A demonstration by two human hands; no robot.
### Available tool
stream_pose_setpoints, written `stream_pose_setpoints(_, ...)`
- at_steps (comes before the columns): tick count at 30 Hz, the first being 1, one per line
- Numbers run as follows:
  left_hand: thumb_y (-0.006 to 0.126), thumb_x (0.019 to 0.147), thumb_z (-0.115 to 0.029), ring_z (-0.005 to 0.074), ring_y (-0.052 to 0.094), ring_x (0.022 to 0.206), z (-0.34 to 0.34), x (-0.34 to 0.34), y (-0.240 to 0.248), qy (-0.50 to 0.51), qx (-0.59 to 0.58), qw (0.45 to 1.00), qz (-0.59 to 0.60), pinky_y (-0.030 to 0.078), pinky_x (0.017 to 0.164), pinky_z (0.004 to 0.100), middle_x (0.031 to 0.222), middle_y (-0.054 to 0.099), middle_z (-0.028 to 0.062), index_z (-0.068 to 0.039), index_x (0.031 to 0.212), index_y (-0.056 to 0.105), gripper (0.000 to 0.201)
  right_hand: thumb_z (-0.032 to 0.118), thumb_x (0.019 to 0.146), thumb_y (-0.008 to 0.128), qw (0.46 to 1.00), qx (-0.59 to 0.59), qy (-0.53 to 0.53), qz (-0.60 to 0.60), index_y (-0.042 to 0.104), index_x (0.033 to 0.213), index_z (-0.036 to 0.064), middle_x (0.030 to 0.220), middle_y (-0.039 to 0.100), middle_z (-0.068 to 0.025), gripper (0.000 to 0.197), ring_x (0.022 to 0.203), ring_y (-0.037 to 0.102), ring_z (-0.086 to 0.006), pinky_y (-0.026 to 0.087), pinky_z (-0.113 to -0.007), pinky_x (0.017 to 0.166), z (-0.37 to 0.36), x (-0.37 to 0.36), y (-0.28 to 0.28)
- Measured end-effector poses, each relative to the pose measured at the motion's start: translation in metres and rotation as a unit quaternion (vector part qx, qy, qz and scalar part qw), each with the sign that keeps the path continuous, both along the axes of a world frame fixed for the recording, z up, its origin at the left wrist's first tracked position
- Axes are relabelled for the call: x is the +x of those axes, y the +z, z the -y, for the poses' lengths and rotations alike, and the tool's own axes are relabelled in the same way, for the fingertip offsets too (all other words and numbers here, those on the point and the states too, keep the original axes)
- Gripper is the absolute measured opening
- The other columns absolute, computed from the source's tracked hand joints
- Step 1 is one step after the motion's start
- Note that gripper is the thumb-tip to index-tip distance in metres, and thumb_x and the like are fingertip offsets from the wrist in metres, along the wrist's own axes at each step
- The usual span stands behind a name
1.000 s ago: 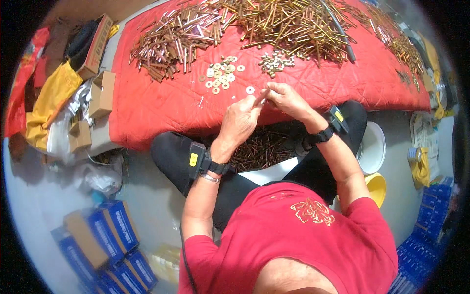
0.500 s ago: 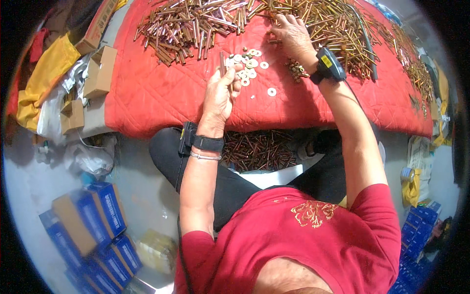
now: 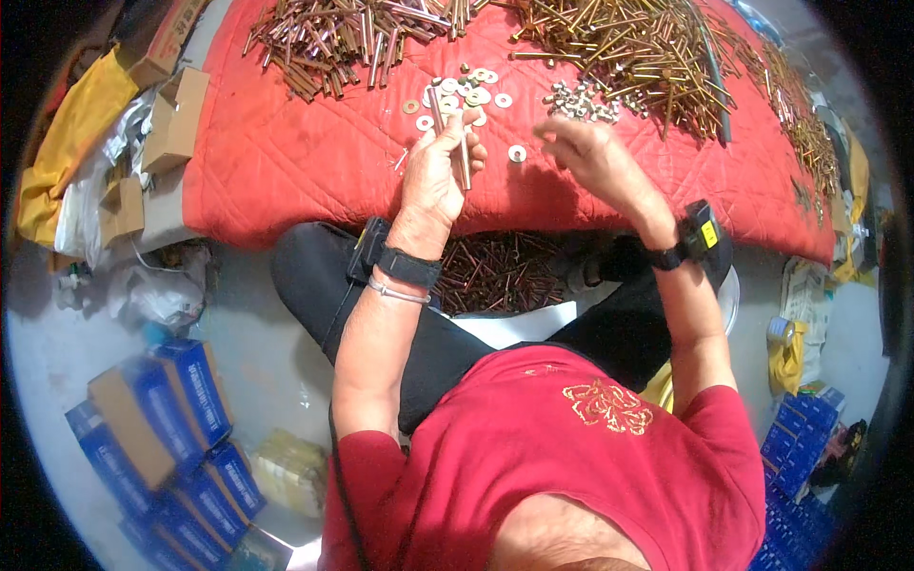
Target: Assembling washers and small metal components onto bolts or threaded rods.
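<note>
My left hand is closed around a slim copper-coloured metal tube, held upright and slightly tilted above the red quilted cover. Just beyond it lies a loose group of pale washers, with a single washer off to the right. My right hand hovers over the cover, its fingers bent and smeared by motion, so I cannot see whether anything is in them. Past those fingers sits a small heap of silvery nuts.
Copper-coloured tubes are piled at the far left, brassy long bolts at the far right. More metal pieces lie in a container between my legs. The red cover carries the piles. Blue boxes stand at lower left.
My right hand has come back toward me from the bolt pile, uncovering the nuts. My left hand keeps its tube, now at a different tilt. The whole view has shifted slightly.
</note>
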State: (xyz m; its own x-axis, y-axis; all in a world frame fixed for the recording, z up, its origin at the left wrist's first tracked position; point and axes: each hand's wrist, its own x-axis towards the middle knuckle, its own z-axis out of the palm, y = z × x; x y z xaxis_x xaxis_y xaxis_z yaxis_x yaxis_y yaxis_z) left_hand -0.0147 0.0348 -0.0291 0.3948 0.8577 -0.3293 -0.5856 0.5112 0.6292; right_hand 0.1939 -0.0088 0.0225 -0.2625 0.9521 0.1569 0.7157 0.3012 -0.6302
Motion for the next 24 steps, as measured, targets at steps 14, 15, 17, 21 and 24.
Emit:
stream_pose_setpoints(14,0.055,0.091,-0.024,0.0075,0.042,0.043,0.011,-0.012,0.003,0.019,-0.014,0.999,0.031,0.032,0.038,0.0205,0.07,0.055,0.0016,-0.004,0.092,0.059,0.02,0.014,0.076,0.06,0.955,-0.005,0.047,0.293,0.062,0.075,0.0021,0.07,0.062,-0.0165,0.013,0.069,0.062,-0.0341,0.049,-0.041,0.062,-0.02,-0.018,-0.024)
stream_pose_setpoints(15,0.057,0.09,-0.022,0.0081,0.045,0.046,0.011,-0.01,0.004,0.027,-0.027,0.999,0.016,0.034,0.04,0.0206,0.072,0.057,0.0024,-0.004,0.093,0.059,0.019,0.014,0.074,0.061,0.941,-0.007,0.077,0.329,0.062,0.075,0.0016,0.071,0.062,-0.017,0.012,0.069,0.062,-0.0346,0.049,-0.042,0.062,-0.03,-0.023,-0.017)
stream_pose_setpoints(17,0.058,0.089,-0.02,0.0088,0.048,0.048,0.012,-0.01,0.005,0.034,-0.039,0.999,0.0,0.037,0.043,0.0207,0.074,0.058,0.0032,-0.003,0.094,0.059,0.018,0.011,0.068,0.065,0.924,-0.014,0.125,0.36,0.063,0.075,0.001,0.072,0.062,-0.0175,0.013,0.069,0.061,-0.0357,0.049,-0.043,0.062,-0.052,-0.033,-0.009)
stream_pose_setpoints(21,0.056,0.089,-0.013,0.0101,0.051,0.056,0.013,-0.017,0.005,-0.012,0.002,0.999,0.046,0.04,0.048,0.0201,0.08,0.061,0.0074,0.0,0.104,0.056,0.02,0.003,0.066,0.064,0.878,-0.21,0.087,0.421,0.064,0.086,-0.0003,0.077,0.064,-0.0184,0.02,0.077,0.064,-0.033,0.051,-0.039,0.062,-0.061,-0.079,0.033)
stream_pose_setpoints(24,0.056,0.089,-0.013,0.0093,0.051,0.057,0.01,-0.019,0.0,-0.027,0.009,0.997,0.074,0.038,0.047,0.0194,0.082,0.061,0.0079,0.001,0.105,0.056,0.021,0.003,0.067,0.063,0.902,-0.043,0.146,0.405,0.063,0.087,0.0009,0.078,0.064,-0.0185,0.02,0.076,0.063,-0.0339,0.051,-0.04,0.061,-0.06,-0.053,-0.001)
